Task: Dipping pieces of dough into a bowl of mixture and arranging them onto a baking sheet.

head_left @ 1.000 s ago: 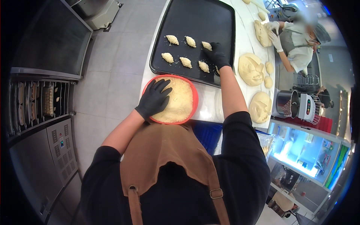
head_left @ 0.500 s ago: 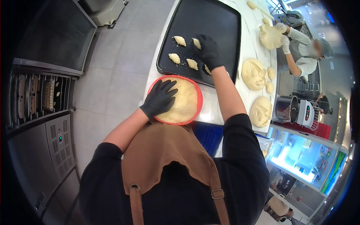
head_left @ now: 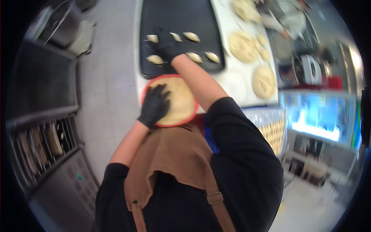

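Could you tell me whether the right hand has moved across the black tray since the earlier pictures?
Yes. The right hand has moved from the black tray's right edge toward its left side.

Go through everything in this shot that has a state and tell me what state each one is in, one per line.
Left hand: gloved black, pressed flat on the dough round.
Right hand: gloved black, reaching onto the tray among the pastries; grip unclear.
Dough round: flattened, lying in the red dish.
Black tray: partly filled, far half bare.
Folded pastries: raw, in rows.
Dough discs: flat on the counter.
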Tool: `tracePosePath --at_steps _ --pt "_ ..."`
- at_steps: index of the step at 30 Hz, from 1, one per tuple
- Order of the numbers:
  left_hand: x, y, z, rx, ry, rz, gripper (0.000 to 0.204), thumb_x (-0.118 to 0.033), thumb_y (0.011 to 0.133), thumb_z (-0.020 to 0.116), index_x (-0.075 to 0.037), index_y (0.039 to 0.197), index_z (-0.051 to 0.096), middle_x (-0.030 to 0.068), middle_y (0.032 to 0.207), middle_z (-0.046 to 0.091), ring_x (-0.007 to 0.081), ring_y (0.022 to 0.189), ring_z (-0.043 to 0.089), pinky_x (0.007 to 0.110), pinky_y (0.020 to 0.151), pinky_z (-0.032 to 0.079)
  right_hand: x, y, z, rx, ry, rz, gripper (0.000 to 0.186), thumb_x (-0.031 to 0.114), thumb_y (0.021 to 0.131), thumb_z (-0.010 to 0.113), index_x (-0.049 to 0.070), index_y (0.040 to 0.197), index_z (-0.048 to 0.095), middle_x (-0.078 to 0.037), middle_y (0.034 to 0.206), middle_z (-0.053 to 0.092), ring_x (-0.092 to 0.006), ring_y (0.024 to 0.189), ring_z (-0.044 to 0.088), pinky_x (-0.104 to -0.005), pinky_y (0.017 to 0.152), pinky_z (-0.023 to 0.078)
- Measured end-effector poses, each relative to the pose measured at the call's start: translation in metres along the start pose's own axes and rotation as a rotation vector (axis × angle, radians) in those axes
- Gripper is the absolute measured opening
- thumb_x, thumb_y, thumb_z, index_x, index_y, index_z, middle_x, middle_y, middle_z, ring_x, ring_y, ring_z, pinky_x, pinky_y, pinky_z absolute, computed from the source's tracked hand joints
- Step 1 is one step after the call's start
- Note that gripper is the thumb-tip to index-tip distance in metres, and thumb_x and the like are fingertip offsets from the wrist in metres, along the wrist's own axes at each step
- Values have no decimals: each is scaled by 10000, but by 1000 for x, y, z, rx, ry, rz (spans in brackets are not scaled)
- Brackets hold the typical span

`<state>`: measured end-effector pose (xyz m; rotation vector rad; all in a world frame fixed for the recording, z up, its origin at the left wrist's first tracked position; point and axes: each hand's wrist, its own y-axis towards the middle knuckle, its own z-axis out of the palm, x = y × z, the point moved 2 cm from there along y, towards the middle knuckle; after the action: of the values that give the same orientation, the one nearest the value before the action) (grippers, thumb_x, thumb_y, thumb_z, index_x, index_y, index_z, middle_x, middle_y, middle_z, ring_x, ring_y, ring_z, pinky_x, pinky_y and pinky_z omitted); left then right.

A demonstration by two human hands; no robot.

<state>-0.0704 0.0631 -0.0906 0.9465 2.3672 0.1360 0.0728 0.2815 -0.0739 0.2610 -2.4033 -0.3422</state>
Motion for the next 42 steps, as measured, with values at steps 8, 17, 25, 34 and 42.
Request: tracePosePath --at_steps 8,17,25,34,42 --pt "0 6 2 95 138 20 482 -250 929 695 -68 1367 610 191 1505 522 375 1324 532 488 1116 396 -35 -234 -242 108 -49 349 228 290 932 755 61 929 758 -58 766 712 -235 618 579 -351 673 509" --pt "-6 12 7 125 151 100 464 -208 949 687 -68 1384 605 190 1542 492 359 1374 507 453 1128 399 -27 -549 -349 130 -519 775 282 258 937 698 36 1103 752 -146 946 682 -305 836 647 -378 789 534" --pt "-7 10 1 75 105 130 422 -168 967 670 -60 1372 614 198 1544 487 367 1379 505 440 1123 425 4 -569 -299 146 -377 796 280 172 909 695 49 1158 733 -169 986 659 -342 914 632 -392 814 527" --pt "-6 9 0 25 11 145 445 -156 920 715 -56 1344 624 215 1531 494 380 1351 523 452 1098 437 -94 -535 -344 -29 -902 885 421 282 864 696 109 1248 705 -201 1117 631 -386 967 622 -456 810 548" --pt "1 0 0 1 8 111 484 -220 908 745 -56 1348 630 239 1510 507 412 1296 551 460 1076 459 -172 -574 -340 114 -897 599 448 208 735 765 61 1141 645 -237 1063 630 -461 943 603 -508 835 522"
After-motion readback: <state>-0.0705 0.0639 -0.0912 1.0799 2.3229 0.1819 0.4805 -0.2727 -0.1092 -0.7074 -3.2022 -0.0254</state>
